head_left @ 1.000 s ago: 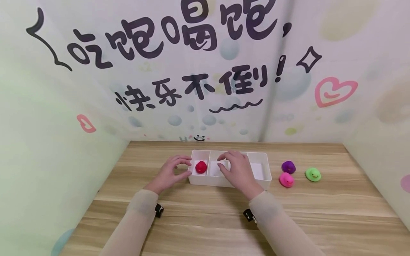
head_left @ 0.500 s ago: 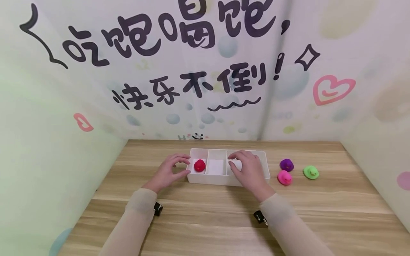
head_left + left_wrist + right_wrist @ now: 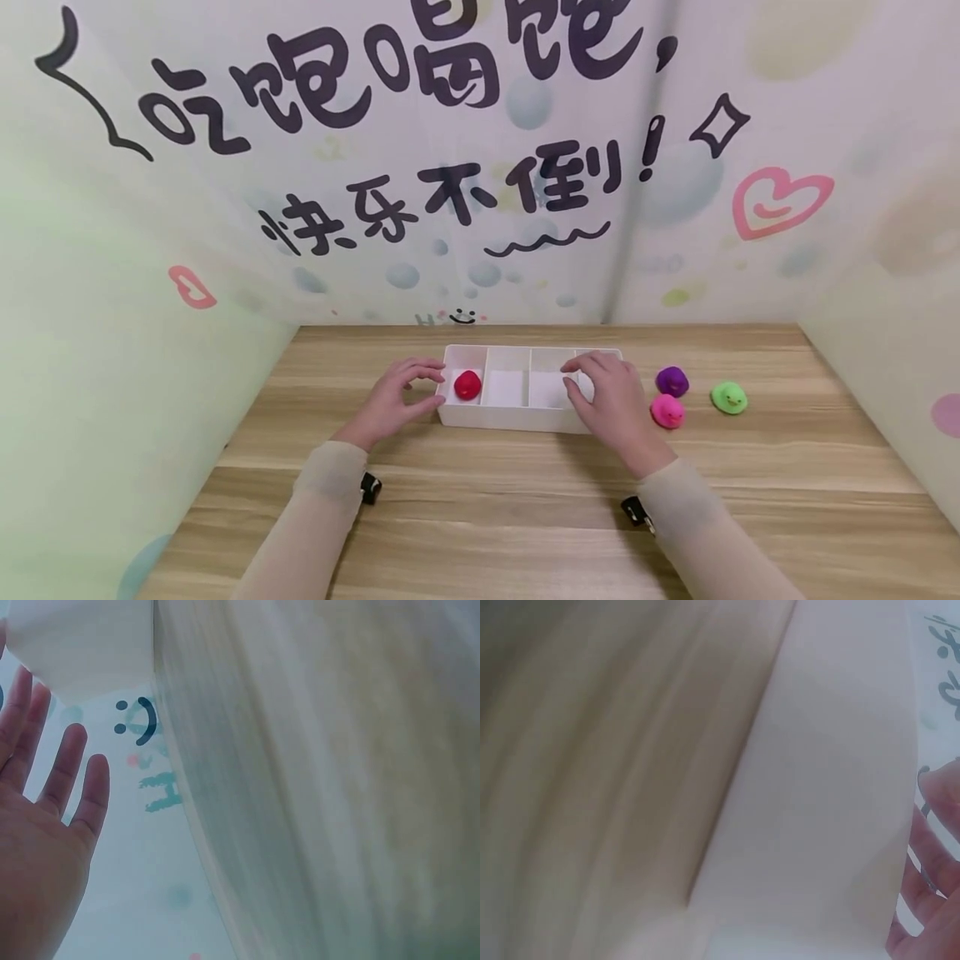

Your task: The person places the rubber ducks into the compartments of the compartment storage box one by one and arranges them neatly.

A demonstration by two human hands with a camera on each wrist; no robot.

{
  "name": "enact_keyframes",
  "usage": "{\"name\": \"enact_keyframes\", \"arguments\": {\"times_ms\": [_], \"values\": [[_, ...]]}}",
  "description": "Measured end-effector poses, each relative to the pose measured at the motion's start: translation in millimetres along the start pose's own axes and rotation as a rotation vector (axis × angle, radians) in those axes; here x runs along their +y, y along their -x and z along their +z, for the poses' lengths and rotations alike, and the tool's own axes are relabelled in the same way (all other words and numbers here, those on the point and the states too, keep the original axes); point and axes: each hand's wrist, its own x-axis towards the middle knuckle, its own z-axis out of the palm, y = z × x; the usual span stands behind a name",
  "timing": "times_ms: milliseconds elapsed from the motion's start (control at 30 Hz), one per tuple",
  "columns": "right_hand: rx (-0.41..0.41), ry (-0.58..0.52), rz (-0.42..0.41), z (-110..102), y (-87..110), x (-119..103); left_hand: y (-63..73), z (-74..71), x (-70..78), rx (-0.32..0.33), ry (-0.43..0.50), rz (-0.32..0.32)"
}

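A white divided box (image 3: 502,418) stands on the table, with a small red toy (image 3: 467,384) in its leftmost compartment. My left hand (image 3: 390,400) is at the box's left end, thumb and fingers spread apart near the wall; whether they touch it I cannot tell. In the left wrist view its fingers (image 3: 64,769) stretch out beside the box's corner. Over the right part of the box hovers my right hand (image 3: 611,404), its fingers bent and parted from the thumb with nothing between them. It hides much of the rightmost compartment.
Right of the box are a purple toy duck (image 3: 672,381), a pink toy duck (image 3: 667,412) and a green toy duck (image 3: 729,398). Behind the wooden table (image 3: 487,517) rises a printed wall (image 3: 360,283); pale walls flank both sides.
My right hand has moved right along the box, from its middle to its right end. The left hand has stayed at the left end. The toys have not moved.
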Motion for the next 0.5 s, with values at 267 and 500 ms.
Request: {"name": "enact_keyframes", "arguments": {"times_ms": [267,500], "values": [[0.030,0.028,0.006,-13,7.6,13,-0.8,-2.0,4.5,-0.004,0.011,-0.006],[0.039,0.023,0.035,-22,15.9,23,0.7,-1.1,3.9,-0.007,0.015,0.001]]}}
